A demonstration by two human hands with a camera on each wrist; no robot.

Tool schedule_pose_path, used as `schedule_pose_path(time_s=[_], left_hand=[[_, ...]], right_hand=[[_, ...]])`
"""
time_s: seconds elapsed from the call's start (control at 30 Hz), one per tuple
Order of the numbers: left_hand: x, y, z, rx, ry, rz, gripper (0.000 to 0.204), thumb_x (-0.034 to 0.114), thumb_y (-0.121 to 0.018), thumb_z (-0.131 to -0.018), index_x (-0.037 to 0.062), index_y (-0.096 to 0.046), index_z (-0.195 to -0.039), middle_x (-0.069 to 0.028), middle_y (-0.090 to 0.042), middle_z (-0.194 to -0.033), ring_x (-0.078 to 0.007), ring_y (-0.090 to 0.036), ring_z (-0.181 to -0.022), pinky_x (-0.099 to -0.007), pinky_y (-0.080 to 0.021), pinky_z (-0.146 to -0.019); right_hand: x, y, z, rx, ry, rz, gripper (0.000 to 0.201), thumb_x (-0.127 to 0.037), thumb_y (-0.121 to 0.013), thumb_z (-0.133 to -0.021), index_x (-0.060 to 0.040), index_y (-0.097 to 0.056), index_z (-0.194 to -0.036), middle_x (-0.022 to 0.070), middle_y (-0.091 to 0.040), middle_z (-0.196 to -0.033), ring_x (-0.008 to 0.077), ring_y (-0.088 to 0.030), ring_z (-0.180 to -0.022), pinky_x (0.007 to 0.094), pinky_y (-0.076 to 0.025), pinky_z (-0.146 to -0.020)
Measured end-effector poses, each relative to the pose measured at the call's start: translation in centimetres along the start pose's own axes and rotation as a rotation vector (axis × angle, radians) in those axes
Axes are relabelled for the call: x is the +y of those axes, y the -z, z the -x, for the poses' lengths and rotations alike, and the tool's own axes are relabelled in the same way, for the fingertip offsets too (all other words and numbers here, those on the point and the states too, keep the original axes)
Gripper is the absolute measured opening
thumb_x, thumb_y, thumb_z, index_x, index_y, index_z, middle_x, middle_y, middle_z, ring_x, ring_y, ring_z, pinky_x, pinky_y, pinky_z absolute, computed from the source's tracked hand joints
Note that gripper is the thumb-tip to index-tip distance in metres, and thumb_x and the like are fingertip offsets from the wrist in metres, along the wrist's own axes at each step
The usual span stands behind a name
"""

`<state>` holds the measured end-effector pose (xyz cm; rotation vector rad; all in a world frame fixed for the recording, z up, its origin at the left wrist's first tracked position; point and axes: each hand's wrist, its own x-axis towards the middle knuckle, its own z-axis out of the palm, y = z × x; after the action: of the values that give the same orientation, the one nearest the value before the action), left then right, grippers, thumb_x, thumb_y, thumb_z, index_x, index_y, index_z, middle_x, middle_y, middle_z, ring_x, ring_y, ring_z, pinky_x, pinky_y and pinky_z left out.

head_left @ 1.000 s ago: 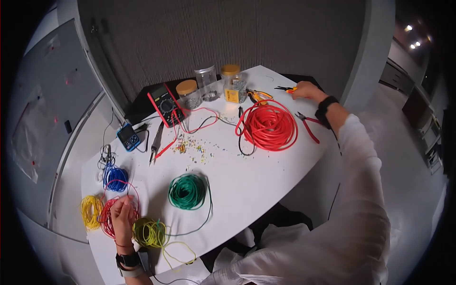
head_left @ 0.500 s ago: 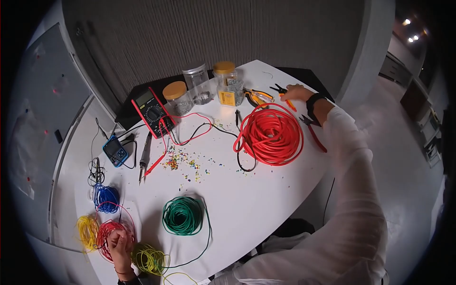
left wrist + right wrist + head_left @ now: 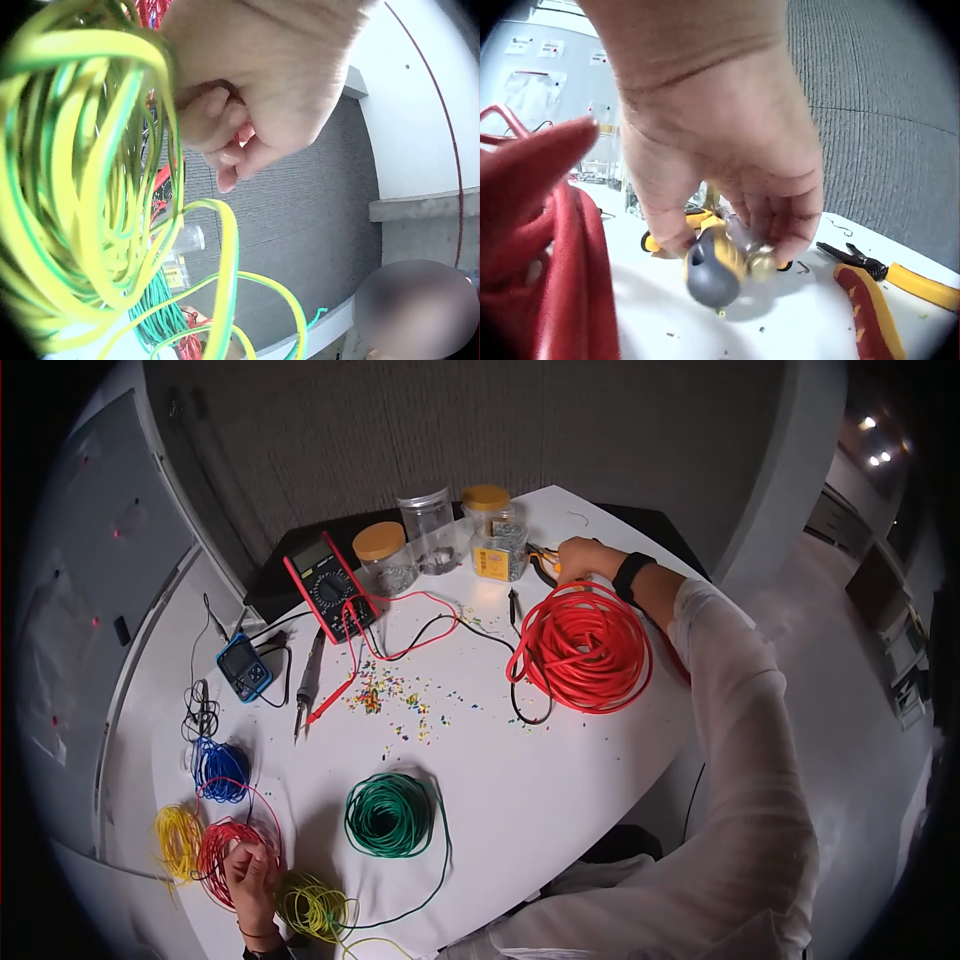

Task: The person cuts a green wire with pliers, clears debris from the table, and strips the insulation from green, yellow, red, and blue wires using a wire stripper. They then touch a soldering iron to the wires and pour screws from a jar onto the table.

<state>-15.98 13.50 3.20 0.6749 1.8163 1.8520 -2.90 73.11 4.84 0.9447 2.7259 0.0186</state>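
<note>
My left hand [image 3: 252,880] is over the red wire coil [image 3: 222,838] at the table's lower left. In the left wrist view its fingers curl in a pinch, with a bit of red wire [image 3: 245,135] between them; a yellow-green coil [image 3: 97,172] hangs close beside that hand [image 3: 262,82]. Beyond the thick red cable coil [image 3: 585,645], my right hand [image 3: 590,560] reaches down at the yellow-black tools. The right wrist view shows this hand [image 3: 720,142] with its fingers around a yellow-black handle [image 3: 716,266], its blunt end toward the camera.
Wire strippers [image 3: 922,289] and a red-yellow handle [image 3: 870,311] lie right of that hand. Jars [image 3: 382,550], a multimeter [image 3: 330,585], a soldering iron [image 3: 310,685], scattered bits [image 3: 370,700], and green [image 3: 388,815], blue [image 3: 221,770] and yellow [image 3: 180,842] coils are on the table [image 3: 520,810].
My right hand has let go of the wire strippers and moved left to the yellow-black tools by the jars. The left hand stays over the red coil, and the head view has shifted.
</note>
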Motion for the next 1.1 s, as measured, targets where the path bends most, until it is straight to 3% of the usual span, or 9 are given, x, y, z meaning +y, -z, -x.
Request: schedule_pose_path(time_s=[0.13,0.23,0.37,0.6,0.7,0.77,0.9,1.0,1.1], left_hand=[[-0.3,0.2,0.0,0.012,-0.009,-0.022,0.018,0.015,-0.051,-0.087,0.0026,-0.049,-0.073,0.0037,-0.035,-0.048,-0.0039,-0.024,-0.038,-0.0206,-0.019,-0.038],[-0.2,0.0,0.1,0.016,-0.003,-0.053,0.019,0.016,-0.051,-0.087,0.0019,-0.05,-0.073,0.004,-0.035,-0.048,-0.0038,-0.024,-0.038,-0.0204,-0.021,-0.039],[0.1,-0.2,0.1,0.026,-0.003,-0.04,0.021,0.017,-0.052,-0.087,0.0013,-0.051,-0.073,0.0041,-0.035,-0.047,-0.0037,-0.025,-0.038,-0.02,-0.024,-0.04],[-0.3,0.1,0.0,0.009,-0.022,-0.031,0.02,0.016,-0.052,-0.087,0.0012,-0.051,-0.073,0.0034,-0.036,-0.047,-0.0037,-0.025,-0.038,-0.0201,-0.028,-0.043],[-0.3,0.0,0.1,0.049,-0.006,-0.06,0.02,0.015,-0.052,-0.086,0.001,-0.052,-0.073,0.0029,-0.037,-0.047,-0.0038,-0.025,-0.038,-0.0204,-0.029,-0.044],[-0.3,0.0,0.1,0.047,-0.001,-0.051,0.02,0.015,-0.052,-0.086,0.0009,-0.052,-0.073,0.0028,-0.037,-0.047,-0.0039,-0.025,-0.038,-0.0204,-0.029,-0.044],[0.0,-0.1,0.2,0.042,0.016,-0.052,0.019,0.015,-0.052,-0.086,0.0005,-0.053,-0.073,0.003,-0.037,-0.047,-0.0039,-0.026,-0.038,-0.0206,-0.03,-0.045],[0.0,-0.1,0.3,0.046,0.019,-0.066,0.019,0.014,-0.052,-0.086,0.0001,-0.053,-0.073,0.0034,-0.037,-0.047,-0.0038,-0.026,-0.038,-0.0205,-0.03,-0.045],[0.1,-0.2,0.3,0.041,0.025,-0.035,0.019,0.014,-0.052,-0.086,-0.0004,-0.053,-0.073,0.0035,-0.037,-0.047,-0.0039,-0.026,-0.038,-0.0206,-0.029,-0.044]], right_hand=[[1.9,-1.8,-2.2,0.145,-0.049,-0.02,0.032,-0.026,-0.061,-0.062,0.0016,-0.064,-0.078,0.0187,-0.062,-0.074,0.0302,-0.062,-0.07,0.0378,-0.048,-0.064],[3.6,-0.9,-1.2,0.462,-0.056,-0.139,0.031,-0.021,-0.058,-0.067,0.0024,-0.061,-0.087,0.02,-0.061,-0.088,0.0315,-0.06,-0.083,0.0371,-0.047,-0.073],[5.7,-1.6,-2.0,0.223,-0.12,-0.004,0.032,-0.023,-0.057,-0.07,0.0012,-0.062,-0.09,0.0199,-0.061,-0.092,0.0313,-0.059,-0.085,0.0363,-0.046,-0.076],[4.3,-2.0,-1.6,0.299,-0.214,0.128,0.036,-0.03,-0.061,-0.07,0.0002,-0.062,-0.09,0.0198,-0.061,-0.09,0.0308,-0.059,-0.085,0.0359,-0.046,-0.076],[3.6,-1.5,-2.1,0.395,-0.014,0.051,0.041,-0.036,-0.06,-0.071,-0.0006,-0.063,-0.09,0.0182,-0.062,-0.087,0.0307,-0.059,-0.083,0.0361,-0.046,-0.075],[2.0,-1.7,-2.5,0.206,0.064,0.003,0.047,-0.042,-0.058,-0.07,-0.0006,-0.063,-0.091,0.0175,-0.062,-0.087,0.0309,-0.06,-0.08,0.0366,-0.047,-0.074],[0.0,-1.9,-2.5,0.22,0.077,0.015,0.039,-0.035,-0.06,-0.06,-0.0008,-0.066,-0.077,0.0171,-0.063,-0.076,0.0295,-0.062,-0.073,0.0357,-0.049,-0.067],[-0.4,-1.3,-2.7,0.086,0.006,0.092,0.033,-0.028,-0.059,-0.059,-0.0011,-0.066,-0.077,0.0168,-0.063,-0.077,0.0287,-0.062,-0.074,0.034,-0.05,-0.067],[-0.9,-1.6,-2.1,0.156,0.013,0.129,0.029,-0.022,-0.057,-0.058,-0.0011,-0.066,-0.076,0.0167,-0.063,-0.076,0.0279,-0.063,-0.072,0.0336,-0.05,-0.067]])
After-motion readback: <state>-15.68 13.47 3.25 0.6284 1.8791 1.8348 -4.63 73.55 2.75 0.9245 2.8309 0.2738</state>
